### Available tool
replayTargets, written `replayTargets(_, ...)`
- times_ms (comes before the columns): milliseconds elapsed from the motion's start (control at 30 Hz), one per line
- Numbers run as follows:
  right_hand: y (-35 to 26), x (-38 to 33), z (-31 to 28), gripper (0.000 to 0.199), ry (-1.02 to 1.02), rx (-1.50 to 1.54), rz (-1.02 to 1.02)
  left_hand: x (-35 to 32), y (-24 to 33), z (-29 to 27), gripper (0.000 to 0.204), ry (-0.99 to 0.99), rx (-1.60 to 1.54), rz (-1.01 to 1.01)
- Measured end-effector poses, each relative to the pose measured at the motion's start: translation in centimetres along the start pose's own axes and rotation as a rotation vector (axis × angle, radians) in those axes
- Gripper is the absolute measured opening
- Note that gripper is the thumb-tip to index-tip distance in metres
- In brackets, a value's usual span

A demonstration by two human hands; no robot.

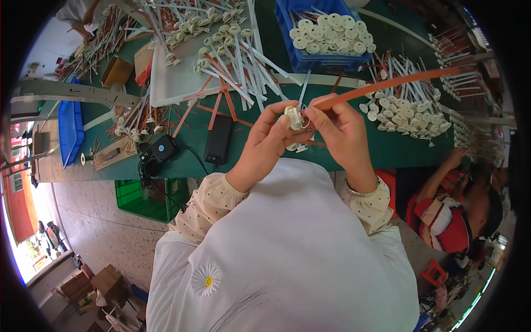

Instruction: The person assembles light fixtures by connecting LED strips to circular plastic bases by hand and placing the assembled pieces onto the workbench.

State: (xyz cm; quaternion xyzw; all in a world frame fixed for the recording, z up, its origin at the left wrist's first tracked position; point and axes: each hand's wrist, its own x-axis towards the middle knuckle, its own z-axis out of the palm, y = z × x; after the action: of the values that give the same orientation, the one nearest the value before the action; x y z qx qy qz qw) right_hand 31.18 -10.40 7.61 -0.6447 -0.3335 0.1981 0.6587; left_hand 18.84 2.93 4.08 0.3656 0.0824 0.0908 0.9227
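My left hand (pixel 259 148) is closed, pinching a small cream-coloured round part (pixel 293 118) between thumb and fingers. Close against it, my right hand (pixel 349 133) is closed with thumb and fingertips on a thin white wire (pixel 305 117) that bends in a loop beside the part. A long reddish-brown strip or sleeve (pixel 398 83) passes through the right fingers and stretches away to the right; its near end is hidden. Under the hands, more cream parts (pixel 298 147) lie on the green tabletop (pixel 193 157).
Ahead stands a blue crate (pixel 298 62) of cream discs. A white tray (pixel 171 97) holds sleeved parts; another heap (pixel 412 119) lies right. A black box (pixel 219 139) and a corded black device (pixel 163 148) sit left. Another person (pixel 453 216) is at the right.
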Motion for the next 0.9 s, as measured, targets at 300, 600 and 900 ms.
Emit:
replayTargets(300, 0.7, 3.3, -2.0, 0.014, -0.220, 0.081, 0.105, 2.0, 1.2, -0.7, 0.051, -0.112, -0.495, -0.463)
replayTargets(600, 1.6, 3.2, -0.2, 0.016, -0.150, -0.076, 0.070, 2.8, -0.1, 1.0, 0.059, 0.227, -0.424, -0.446)
replayTargets(900, 1.7, 3.9, 0.4, 0.017, -0.214, -0.215, -0.036, 3.1, -0.3, 2.1, 0.069, 0.314, -0.440, -0.356)
